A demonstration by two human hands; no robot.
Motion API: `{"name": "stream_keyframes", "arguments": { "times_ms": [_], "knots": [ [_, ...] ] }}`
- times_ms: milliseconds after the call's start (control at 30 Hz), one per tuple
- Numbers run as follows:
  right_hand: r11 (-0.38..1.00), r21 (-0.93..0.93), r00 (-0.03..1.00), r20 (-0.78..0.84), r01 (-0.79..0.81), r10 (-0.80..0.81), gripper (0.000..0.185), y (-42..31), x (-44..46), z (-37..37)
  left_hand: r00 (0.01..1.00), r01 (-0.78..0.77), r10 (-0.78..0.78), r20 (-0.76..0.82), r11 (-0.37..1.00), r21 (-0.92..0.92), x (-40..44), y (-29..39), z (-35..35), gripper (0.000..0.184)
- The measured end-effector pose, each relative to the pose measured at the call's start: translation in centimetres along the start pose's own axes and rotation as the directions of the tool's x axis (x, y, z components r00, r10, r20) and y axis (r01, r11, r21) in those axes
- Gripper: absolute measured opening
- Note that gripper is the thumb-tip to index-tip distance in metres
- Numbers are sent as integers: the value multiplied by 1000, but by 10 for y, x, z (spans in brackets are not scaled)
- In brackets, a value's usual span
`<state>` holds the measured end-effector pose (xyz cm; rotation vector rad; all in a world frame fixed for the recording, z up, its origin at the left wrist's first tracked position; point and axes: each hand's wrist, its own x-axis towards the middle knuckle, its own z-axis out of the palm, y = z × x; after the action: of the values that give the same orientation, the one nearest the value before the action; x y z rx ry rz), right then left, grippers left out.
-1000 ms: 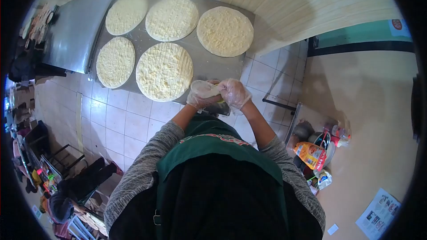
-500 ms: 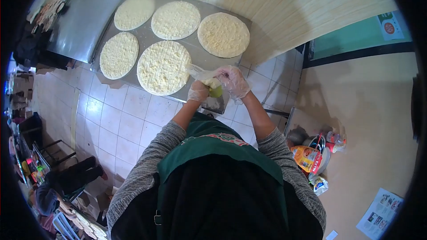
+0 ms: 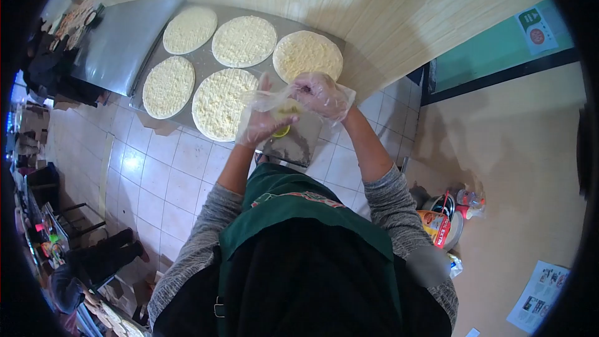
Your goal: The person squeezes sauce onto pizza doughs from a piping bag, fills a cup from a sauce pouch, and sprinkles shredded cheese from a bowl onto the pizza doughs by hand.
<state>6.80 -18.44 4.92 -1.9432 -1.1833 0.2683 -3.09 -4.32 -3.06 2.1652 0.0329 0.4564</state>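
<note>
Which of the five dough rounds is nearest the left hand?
The right-hand dough round in the nearer row of two: the left hand overlaps its edge in view, and no other's.

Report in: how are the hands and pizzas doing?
Left hand spread; right hand curled. Clear plastic between them. Five pizzas laid out, two partly hidden by hands.

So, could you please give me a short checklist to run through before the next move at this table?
1. Right hand gloved: ok, clear plastic covers it.
2. Left hand glove snug: cannot tell, loose clear plastic surrounds the hand.
3. Grip on the yellow-green item: cannot tell, mostly hidden.
4. All five dough rounds topped: ok, pale topping on each.
5. Rightmost round fully on the metal table: cannot tell, it reaches the edge.
6. Near middle round fully visible: not ok, partly covered in this view.
</note>
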Motion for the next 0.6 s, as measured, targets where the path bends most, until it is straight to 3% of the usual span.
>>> {"name": "stream_keyframes", "arguments": {
  "times_ms": [33,67,100,133,167,200,233,267,300,333,367,400,433,500,567,600],
  "knots": [
    [1000,5,1000,4,3,-3,14,-2,1,-3,987,-151,135,-92,967,-203,15,24,-15,52],
    [1000,-5,1000,8,23,-23,18,-4,3,-7,986,-148,131,-98,969,-196,26,20,-15,52],
    [999,-16,999,14,47,-47,24,-4,6,-12,985,14,42,166,947,-320,40,14,-18,42],
    [998,-13,998,23,60,-60,24,-7,1,-16,905,202,-17,424,896,-395,48,9,-20,32],
    [992,114,978,-194,-51,72,35,-11,-7,-21,913,198,-23,408,899,-391,53,6,-18,32],
    [958,258,898,-380,-127,222,49,-15,-10,-23,951,82,-4,309,967,-240,61,3,-10,26],
    [960,256,906,-369,-115,207,49,-10,-12,-14,977,-14,28,213,998,-68,67,2,-2,21],
    [997,-67,957,-290,-23,3,55,7,-17,3,984,17,-2,181,997,-80,65,2,7,25],
    [923,-371,974,-154,99,-166,61,24,-21,20,984,20,-6,177,997,-76,63,17,7,25],
    [923,-371,974,-151,102,-168,61,39,-19,39,991,-133,120,65,955,264,63,44,0,29],
    [963,-249,927,-326,108,-188,55,54,-13,62,963,-220,271,0,782,583,65,62,-6,33],
    [983,-123,852,-491,135,-179,51,58,-5,71,971,-178,239,-15,760,625,67,66,-8,29],
    [983,-121,856,-486,136,-178,51,65,1,72,972,-172,234,-18,762,625,70,66,-8,29],
    [988,151,863,-501,11,67,46,79,13,71,969,-244,231,91,822,514,79,63,-4,32],
    [905,413,833,-462,-103,306,42,92,31,66,955,-251,295,18,778,576,89,33,30,35],
    [831,534,806,-418,-155,419,41,99,39,63,965,-208,259,-42,852,480,92,34,31,35]
  ]
}}
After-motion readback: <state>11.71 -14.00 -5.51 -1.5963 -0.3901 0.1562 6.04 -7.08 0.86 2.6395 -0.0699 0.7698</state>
